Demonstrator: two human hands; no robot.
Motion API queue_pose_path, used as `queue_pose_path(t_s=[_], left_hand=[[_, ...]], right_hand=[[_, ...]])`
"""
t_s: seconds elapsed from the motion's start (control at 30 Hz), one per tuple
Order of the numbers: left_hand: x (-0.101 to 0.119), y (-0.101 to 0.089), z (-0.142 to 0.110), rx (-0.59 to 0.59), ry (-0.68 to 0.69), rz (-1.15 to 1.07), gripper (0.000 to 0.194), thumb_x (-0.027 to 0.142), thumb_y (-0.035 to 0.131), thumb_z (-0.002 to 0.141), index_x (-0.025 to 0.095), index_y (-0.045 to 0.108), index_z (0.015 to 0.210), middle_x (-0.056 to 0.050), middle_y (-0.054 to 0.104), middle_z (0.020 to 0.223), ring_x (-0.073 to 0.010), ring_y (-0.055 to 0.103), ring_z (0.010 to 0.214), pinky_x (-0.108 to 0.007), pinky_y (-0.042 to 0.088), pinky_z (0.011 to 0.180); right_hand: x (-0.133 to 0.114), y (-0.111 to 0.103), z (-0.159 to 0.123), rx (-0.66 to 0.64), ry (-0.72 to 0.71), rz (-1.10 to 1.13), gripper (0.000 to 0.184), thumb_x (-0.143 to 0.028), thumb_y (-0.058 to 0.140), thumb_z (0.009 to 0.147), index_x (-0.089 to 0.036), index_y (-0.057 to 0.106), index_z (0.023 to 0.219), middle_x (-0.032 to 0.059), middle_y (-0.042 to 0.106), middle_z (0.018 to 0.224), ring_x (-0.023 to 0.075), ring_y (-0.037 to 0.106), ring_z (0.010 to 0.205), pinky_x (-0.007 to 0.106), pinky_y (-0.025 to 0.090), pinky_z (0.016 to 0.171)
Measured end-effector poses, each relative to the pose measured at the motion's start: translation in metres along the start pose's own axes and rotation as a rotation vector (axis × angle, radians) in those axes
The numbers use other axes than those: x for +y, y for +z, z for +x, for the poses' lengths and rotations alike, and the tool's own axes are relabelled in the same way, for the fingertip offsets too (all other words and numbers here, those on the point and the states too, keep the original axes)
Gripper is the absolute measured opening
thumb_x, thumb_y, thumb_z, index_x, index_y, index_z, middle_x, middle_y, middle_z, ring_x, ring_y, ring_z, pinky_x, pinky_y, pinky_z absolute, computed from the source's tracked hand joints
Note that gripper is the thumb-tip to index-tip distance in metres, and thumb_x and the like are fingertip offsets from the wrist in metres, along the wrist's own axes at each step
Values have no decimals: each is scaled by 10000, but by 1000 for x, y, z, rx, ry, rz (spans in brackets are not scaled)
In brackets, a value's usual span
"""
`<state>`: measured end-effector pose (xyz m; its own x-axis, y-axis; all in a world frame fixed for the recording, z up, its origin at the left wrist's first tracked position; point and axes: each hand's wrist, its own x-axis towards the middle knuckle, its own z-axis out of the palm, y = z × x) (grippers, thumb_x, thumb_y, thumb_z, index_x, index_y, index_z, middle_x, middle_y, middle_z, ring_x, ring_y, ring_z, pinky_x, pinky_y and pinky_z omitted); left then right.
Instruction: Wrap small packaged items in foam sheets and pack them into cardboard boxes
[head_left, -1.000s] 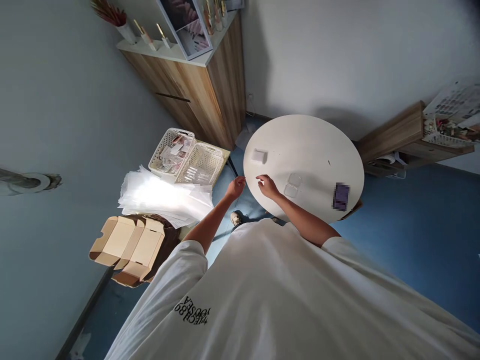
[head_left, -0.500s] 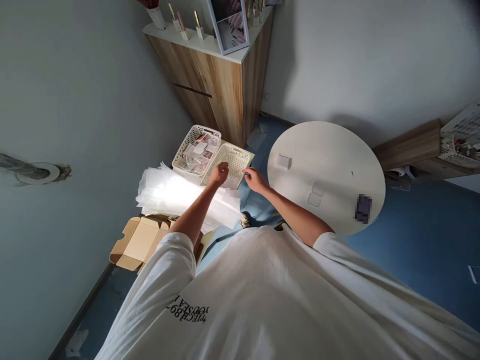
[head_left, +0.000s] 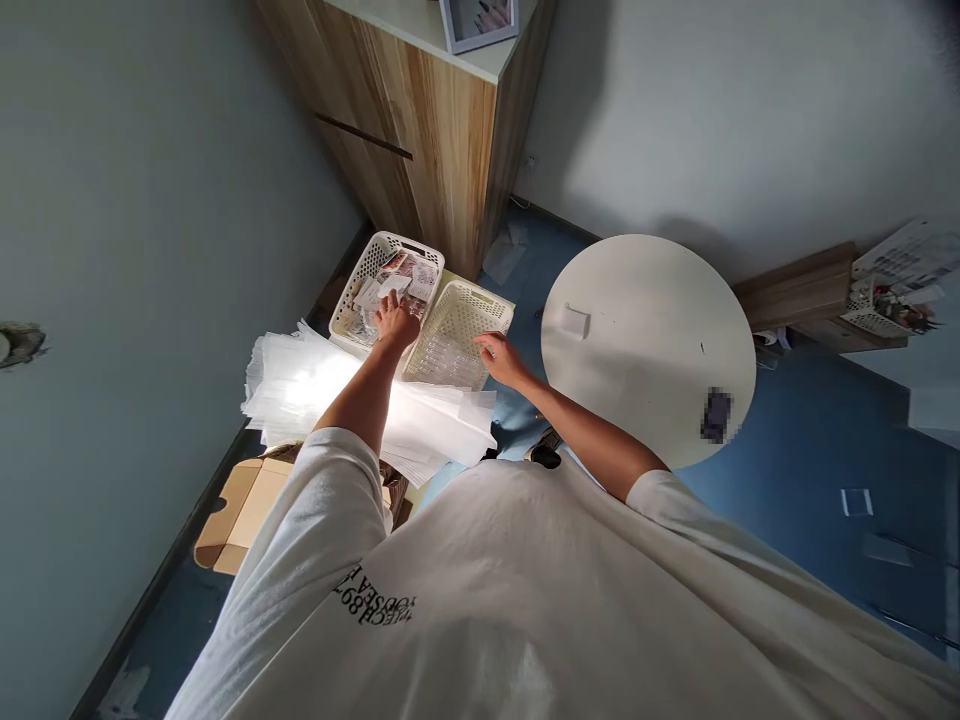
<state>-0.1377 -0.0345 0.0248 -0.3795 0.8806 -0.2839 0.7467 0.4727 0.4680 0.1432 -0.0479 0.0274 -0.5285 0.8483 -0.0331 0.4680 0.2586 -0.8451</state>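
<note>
My left hand (head_left: 396, 322) is over the left white basket (head_left: 346, 298), its fingers apart and reaching down onto the pile of small clear packets and cards (head_left: 418, 278) inside. Whether a fingertip touches a packet is too small to tell. My right hand (head_left: 502, 358) hangs at the right side of the other white basket (head_left: 459, 296), fingers loosely stretched over its rim, with nothing visible in them. Several clear plastic pieces (head_left: 441, 360) lie in the bottom of that basket.
White foam sheets (head_left: 300, 385) are stacked in front of the baskets. Nearer on the left is an open cardboard box (head_left: 244, 510). A round white table (head_left: 645, 290) stands right, bearing a small white object (head_left: 575, 321) and a blurred dark item (head_left: 717, 414). A wooden cabinet (head_left: 442, 150) rises behind.
My left hand has moved left from the right basket to the packets in the left one, its fingers spreading. My right hand stays near the rim. The view has tilted down; clear shapes on the table no longer show.
</note>
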Motion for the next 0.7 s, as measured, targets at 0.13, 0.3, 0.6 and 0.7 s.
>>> queue_pose_path(t_s=[0.13, 0.3, 0.6, 0.7], left_hand=[[4, -5, 5, -3, 11, 13, 733, 380, 594, 892, 178, 486, 1589, -179, 272, 1772, -434, 199, 1631, -715, 197, 1280], [3, -10, 8, 17, 81, 56, 733, 334, 539, 924, 149, 432, 1625, -208, 389, 1709, -403, 244, 1620, -678, 193, 1292], [-6, -6, 17, -3, 79, 113, 629, 296, 524, 917, 174, 551, 1533, -192, 344, 1739, -398, 235, 1628, -700, 194, 1279], [-2, -7, 13, -28, 76, 95, 638, 328, 533, 931, 177, 535, 1551, -198, 357, 1731, -399, 230, 1630, -701, 180, 1286]], right_hand=[[4, 3, 7, -3, 2, -5, 378, -164, 551, 939, -234, 729, 1266, 91, 688, 1255, 241, 664, 1162, 412, 539, 1082], [9, 4, 9, -35, 25, -4, 392, -184, 503, 969, -230, 717, 1294, 113, 655, 1335, 245, 686, 1121, 396, 567, 992], [5, 5, 6, -22, 48, 11, 372, -171, 520, 948, -226, 716, 1260, 110, 667, 1312, 235, 693, 1091, 394, 572, 980], [6, 1, 4, -19, 73, -4, 361, -180, 527, 955, -223, 720, 1257, 111, 667, 1316, 230, 698, 1069, 400, 573, 987]])
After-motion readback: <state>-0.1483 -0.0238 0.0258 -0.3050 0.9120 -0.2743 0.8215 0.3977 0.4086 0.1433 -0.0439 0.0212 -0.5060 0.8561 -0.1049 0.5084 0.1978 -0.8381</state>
